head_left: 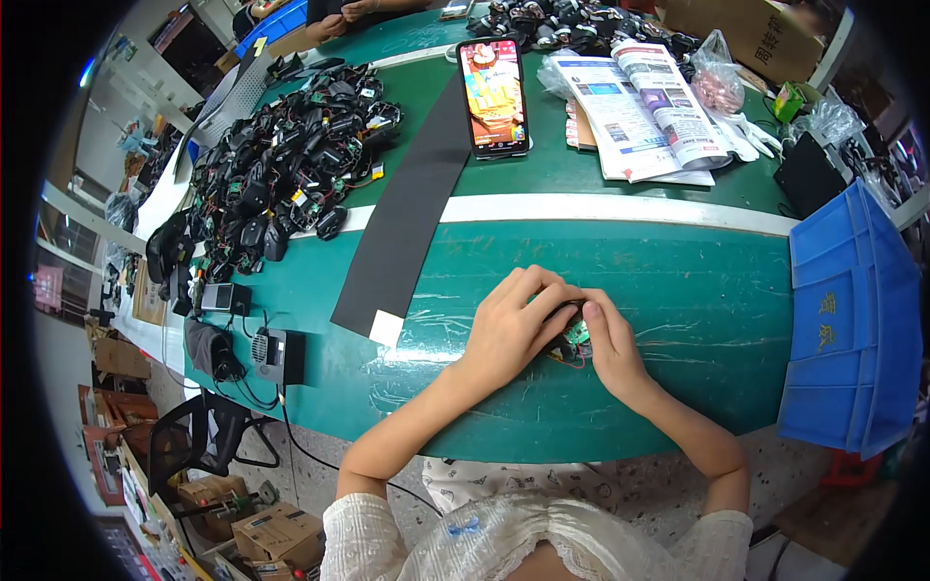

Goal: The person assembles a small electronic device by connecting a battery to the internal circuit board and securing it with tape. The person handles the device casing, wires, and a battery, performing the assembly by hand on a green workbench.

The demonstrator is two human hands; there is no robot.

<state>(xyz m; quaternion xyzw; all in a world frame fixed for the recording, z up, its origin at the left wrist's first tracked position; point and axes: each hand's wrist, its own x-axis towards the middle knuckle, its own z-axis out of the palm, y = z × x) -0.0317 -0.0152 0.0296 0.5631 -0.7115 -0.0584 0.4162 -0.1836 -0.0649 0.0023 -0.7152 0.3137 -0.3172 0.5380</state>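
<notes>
Near the front of the green table, both my hands close around one small electronic device [575, 335]. It has a green circuit board, dark casing parts and a thin red wire hanging at its lower side. My left hand [515, 321] curls over its left and upper side, fingers bent. My right hand [614, 343] grips the right side, with its thumb and fingers along the edge. Much of the device is hidden under my fingers. A long black strip [402, 213] with a white square at its near end lies left of my hands.
A large heap of black devices with wires [291, 155] covers the far left. A lit phone [494, 97] stands beyond my hands, beside an open magazine [644, 116]. A blue bin [848, 329] borders the right edge. A black box-shaped unit [278, 356] with cables sits left.
</notes>
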